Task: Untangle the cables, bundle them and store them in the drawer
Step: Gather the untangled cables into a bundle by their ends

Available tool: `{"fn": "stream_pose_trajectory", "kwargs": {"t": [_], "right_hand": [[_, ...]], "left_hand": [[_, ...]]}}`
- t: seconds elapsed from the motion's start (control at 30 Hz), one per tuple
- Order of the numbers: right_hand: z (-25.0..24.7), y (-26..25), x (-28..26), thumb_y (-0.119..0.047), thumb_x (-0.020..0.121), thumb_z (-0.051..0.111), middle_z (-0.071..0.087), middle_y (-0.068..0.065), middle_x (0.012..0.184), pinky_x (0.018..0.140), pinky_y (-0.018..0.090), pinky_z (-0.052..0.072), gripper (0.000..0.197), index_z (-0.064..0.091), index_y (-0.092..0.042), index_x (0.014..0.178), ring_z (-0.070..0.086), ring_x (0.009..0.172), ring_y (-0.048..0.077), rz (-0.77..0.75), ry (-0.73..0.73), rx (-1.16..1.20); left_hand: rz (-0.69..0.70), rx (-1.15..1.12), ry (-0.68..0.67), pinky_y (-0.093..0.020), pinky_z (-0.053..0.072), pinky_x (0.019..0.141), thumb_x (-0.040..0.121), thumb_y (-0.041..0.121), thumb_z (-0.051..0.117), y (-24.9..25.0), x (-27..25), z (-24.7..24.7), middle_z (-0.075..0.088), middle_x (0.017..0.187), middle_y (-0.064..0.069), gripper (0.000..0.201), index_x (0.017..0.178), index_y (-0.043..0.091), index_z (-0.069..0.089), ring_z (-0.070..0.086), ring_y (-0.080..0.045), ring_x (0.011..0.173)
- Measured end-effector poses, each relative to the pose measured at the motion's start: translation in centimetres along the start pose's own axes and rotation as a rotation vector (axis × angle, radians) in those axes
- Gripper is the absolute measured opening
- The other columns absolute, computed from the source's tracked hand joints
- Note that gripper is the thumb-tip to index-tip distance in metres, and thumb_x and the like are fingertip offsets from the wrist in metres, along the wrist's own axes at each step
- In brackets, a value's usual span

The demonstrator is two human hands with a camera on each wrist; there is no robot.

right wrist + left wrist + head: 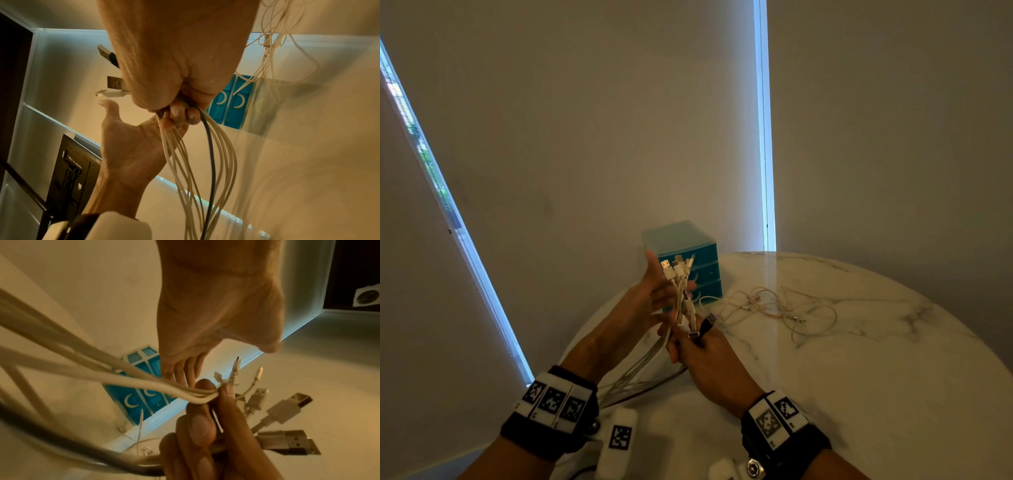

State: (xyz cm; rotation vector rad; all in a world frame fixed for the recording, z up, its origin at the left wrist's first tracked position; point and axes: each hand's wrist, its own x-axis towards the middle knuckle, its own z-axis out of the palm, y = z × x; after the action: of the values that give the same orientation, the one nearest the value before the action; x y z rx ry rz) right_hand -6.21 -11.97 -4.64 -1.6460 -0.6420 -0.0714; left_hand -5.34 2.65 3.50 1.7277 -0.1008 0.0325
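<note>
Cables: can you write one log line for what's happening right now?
right hand grips cables | left hand open beside plugs | more cables loose on table | drawers shut

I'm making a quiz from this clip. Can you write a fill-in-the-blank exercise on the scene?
1. The bundle of cables is gripped by the ____ hand.
2. The left hand is ____, fingers straight.
3. The drawer unit is coloured ____.
4. Loose cables lie tangled on the ____.

Answers: right; open; blue; table
</note>
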Motion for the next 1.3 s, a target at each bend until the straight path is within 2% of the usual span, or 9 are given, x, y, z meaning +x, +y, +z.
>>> {"fn": "stream_pose_trajectory", "kwargs": {"t": [0.13, 0.27, 0.37, 0.53, 0.73, 0.9, 1.07, 1.2, 1.3], "right_hand": [[-0.1, -0.1, -0.2, -0.042, 0.116, 0.039, 0.061, 0.002, 0.073, 0.068, 0.031, 0.044, 0.045, 0.064, -0.008, 0.098, 0.051, 0.066, 0.013, -0.04, -0.001, 0.014], [-0.1, -0.1, -0.2, -0.049, 0.114, 0.04, 0.063, 0.016, 0.08, 0.07, 0.038, 0.044, 0.053, 0.065, -0.004, 0.099, 0.051, 0.068, 0.018, -0.025, -0.003, 0.005], [0.0, -0.2, -0.3, -0.051, 0.114, 0.04, 0.061, 0.014, 0.079, 0.069, 0.041, 0.044, 0.052, 0.06, -0.01, 0.09, 0.05, 0.067, 0.018, -0.041, 0.003, 0.013], [0.2, -0.3, -0.2, -0.043, 0.115, 0.044, 0.056, 0.0, 0.07, 0.068, 0.043, 0.042, 0.046, 0.055, -0.018, 0.077, 0.048, 0.067, 0.021, 0.01, 0.002, 0.021], [0.3, -0.7, -0.5, -0.046, 0.115, 0.041, 0.054, -0.001, 0.071, 0.067, 0.038, 0.04, 0.049, 0.055, -0.017, 0.078, 0.046, 0.067, 0.02, 0.023, 0.016, 0.053], [0.5, -0.6, -0.3, -0.038, 0.115, 0.044, 0.056, -0.004, 0.071, 0.068, 0.038, 0.039, 0.041, 0.061, -0.009, 0.092, 0.046, 0.069, 0.022, 0.073, -0.004, 0.09], [0.2, -1.0, -0.4, -0.033, 0.116, 0.042, 0.052, -0.009, 0.065, 0.061, 0.027, 0.037, 0.04, 0.055, -0.018, 0.081, 0.043, 0.061, 0.013, 0.069, -0.019, 0.047], [0.5, -0.2, -0.1, -0.035, 0.116, 0.042, 0.055, -0.005, 0.071, 0.065, 0.029, 0.039, 0.039, 0.062, -0.007, 0.097, 0.046, 0.065, 0.014, 0.083, -0.018, 0.064], [0.6, -0.2, -0.1, -0.047, 0.115, 0.041, 0.048, -0.001, 0.07, 0.063, 0.027, 0.036, 0.047, 0.061, -0.008, 0.096, 0.041, 0.063, 0.011, 0.107, 0.008, 0.155]], "left_hand": [[0.059, 0.248, -0.192, -0.036, 0.065, 0.077, 0.089, 0.071, 0.06, 1.5, -1.0, 1.0, 0.079, 0.122, 0.006, 0.069, 0.131, 0.018, 0.071, 0.076, -0.02, 0.105], [0.043, 0.181, -0.259, -0.05, 0.059, 0.104, 0.098, 0.064, 0.051, 3.0, -1.2, 1.9, 0.08, 0.122, -0.001, 0.055, 0.138, 0.028, 0.059, 0.075, -0.03, 0.115], [0.007, 0.066, -0.293, -0.037, 0.062, 0.094, 0.098, 0.063, 0.046, 2.7, -1.1, 1.9, 0.079, 0.125, -0.008, 0.054, 0.135, 0.025, 0.058, 0.074, -0.023, 0.119], [-0.082, -0.191, -0.276, -0.037, 0.059, 0.098, 0.103, 0.056, 0.049, 2.6, -0.9, 1.7, 0.075, 0.13, -0.017, 0.044, 0.08, 0.018, 0.047, 0.072, -0.026, 0.124], [-0.032, -0.389, -0.464, -0.04, 0.057, 0.105, 0.102, 0.035, 0.057, 1.4, -1.4, 0.5, 0.065, 0.143, -0.024, 0.028, 0.112, 0.009, 0.06, 0.061, -0.035, 0.138], [0.018, -0.383, -0.267, -0.051, 0.046, 0.119, 0.105, 0.031, 0.05, 0.6, -0.9, 0.3, 0.073, 0.131, -0.022, 0.039, 0.098, 0.01, 0.082, 0.068, -0.035, 0.129], [0.036, -0.116, -0.247, -0.028, 0.063, 0.074, 0.109, 0.038, 0.043, 1.5, -0.6, 0.2, 0.075, 0.127, -0.02, 0.039, 0.091, 0.009, 0.061, 0.061, -0.049, 0.125], [0.057, 0.099, -0.243, -0.043, 0.055, 0.106, 0.113, 0.039, 0.039, 1.6, -0.3, -0.3, 0.078, 0.124, -0.013, 0.063, 0.124, -0.021, 0.054, 0.074, -0.028, 0.112], [0.099, 0.132, -0.172, -0.044, 0.049, 0.108, 0.114, 0.039, 0.038, 1.7, -0.3, -0.4, 0.08, 0.121, -0.009, 0.053, 0.108, -0.004, 0.069, 0.072, -0.035, 0.117]]}}
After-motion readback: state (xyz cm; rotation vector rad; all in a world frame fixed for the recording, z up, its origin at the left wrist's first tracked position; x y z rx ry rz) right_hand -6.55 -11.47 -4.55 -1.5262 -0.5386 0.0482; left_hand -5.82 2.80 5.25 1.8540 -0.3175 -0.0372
